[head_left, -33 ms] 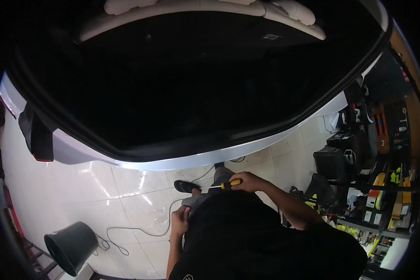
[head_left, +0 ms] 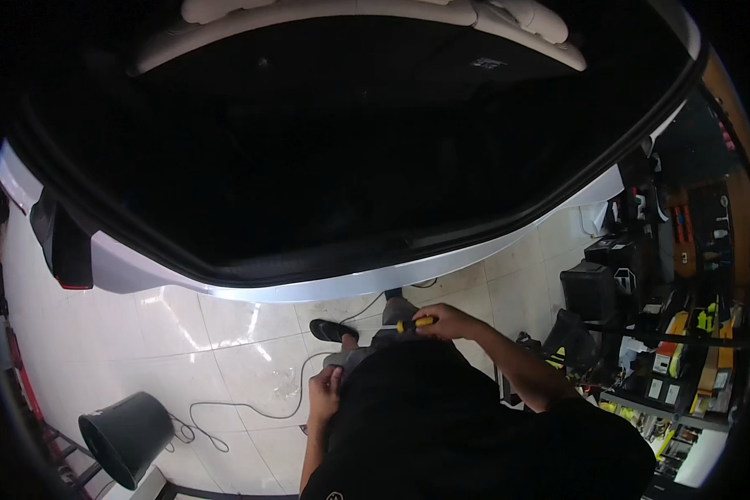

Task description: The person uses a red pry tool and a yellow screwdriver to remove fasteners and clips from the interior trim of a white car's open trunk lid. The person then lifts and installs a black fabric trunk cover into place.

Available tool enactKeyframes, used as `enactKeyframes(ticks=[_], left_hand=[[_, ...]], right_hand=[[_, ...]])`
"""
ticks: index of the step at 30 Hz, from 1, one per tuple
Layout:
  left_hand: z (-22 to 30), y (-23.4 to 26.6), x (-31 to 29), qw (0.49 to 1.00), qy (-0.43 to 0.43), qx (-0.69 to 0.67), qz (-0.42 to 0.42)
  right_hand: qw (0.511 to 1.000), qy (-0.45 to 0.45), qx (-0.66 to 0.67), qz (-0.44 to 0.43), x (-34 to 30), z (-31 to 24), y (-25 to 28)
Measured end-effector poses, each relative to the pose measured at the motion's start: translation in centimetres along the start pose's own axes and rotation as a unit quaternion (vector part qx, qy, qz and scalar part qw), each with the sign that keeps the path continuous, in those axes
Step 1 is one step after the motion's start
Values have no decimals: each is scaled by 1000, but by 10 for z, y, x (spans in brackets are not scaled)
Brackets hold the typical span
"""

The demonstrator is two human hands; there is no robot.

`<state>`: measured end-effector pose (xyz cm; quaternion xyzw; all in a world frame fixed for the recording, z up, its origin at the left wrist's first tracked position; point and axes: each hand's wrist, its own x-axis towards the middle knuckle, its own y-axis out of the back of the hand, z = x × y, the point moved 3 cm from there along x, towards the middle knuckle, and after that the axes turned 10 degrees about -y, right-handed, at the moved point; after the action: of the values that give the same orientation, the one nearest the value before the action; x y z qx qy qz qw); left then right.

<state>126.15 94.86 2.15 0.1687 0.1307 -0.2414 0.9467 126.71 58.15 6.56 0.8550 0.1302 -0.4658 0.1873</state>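
Observation:
My right hand is closed around the yellow handle of a screwdriver in front of my body. Its pale shaft points left, across my lap. Beside my left thigh, my left hand is closed, with the thumb against curled fingers. What it holds, if anything, is too small or hidden to make out. Beyond both hands is the open boot of a car, with a very dark interior and a silver-white rear edge.
A black bucket stands at lower left on pale floor tiles. A grey cable loops over the floor towards my feet. To the right are a black box and shelves crowded with packages and tools.
The screwdriver and my right hand have shifted very slightly, and its shaft shows shorter. My left hand stays almost in place.

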Motion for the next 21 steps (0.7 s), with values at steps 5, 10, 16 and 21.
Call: enactKeyframes(ticks=[5, 10, 16, 21], left_hand=[[21, -53, 86, 985, -80, 131, -82], [12, -68, 168, 987, 92, 66, 115], [-85, -172, 80, 954, 272, 96, 80], [-71, -243, 4, 917, 392, 47, 58]], right_hand=[[989, -35, 138, 40, 117, 59, 112], [949, 2, 41, 314, 345, 104, 270], [914, -286, -202, 206, 523, 138, 339], [893, -187, -364, 187, 589, 135, 314]])
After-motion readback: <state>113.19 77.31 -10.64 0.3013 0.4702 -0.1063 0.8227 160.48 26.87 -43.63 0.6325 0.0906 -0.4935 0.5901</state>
